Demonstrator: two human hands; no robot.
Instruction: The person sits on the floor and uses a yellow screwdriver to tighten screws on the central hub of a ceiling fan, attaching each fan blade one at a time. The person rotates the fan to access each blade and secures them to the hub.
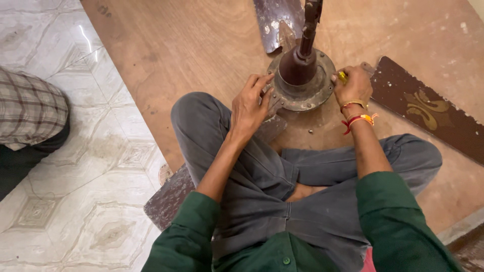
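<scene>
I sit cross-legged on the floor with a ceiling fan motor (301, 83) standing on a brown plywood sheet (201, 45) just in front of my knees, its dark down rod (308, 27) rising up toward the camera. My left hand (250, 103) rests against the left rim of the round motor housing, fingers (263, 80) spread and released, the tips touching the metal edge without closing on anything. My right hand (354, 85) is at the right rim, fingers clenched around a small tool with a yellow handle (343, 77), of which only the yellow end shows, so I cannot tell what kind of tool it is. A gold bangle (354, 104) and a red and orange thread (359, 120) circle my right wrist. Three dark brown fan blades spread out from the motor: one blade (276, 20) points away from me, one blade with a gold ornament (428, 108) lies to the right, and a worn blade (171, 196) runs under my left leg onto the pale patterned floor tiles (65, 201). A tiny screw (310, 131) lies on the plywood near the motor's base. At the left edge another person sits, showing only a checked cloth (27, 108).
</scene>
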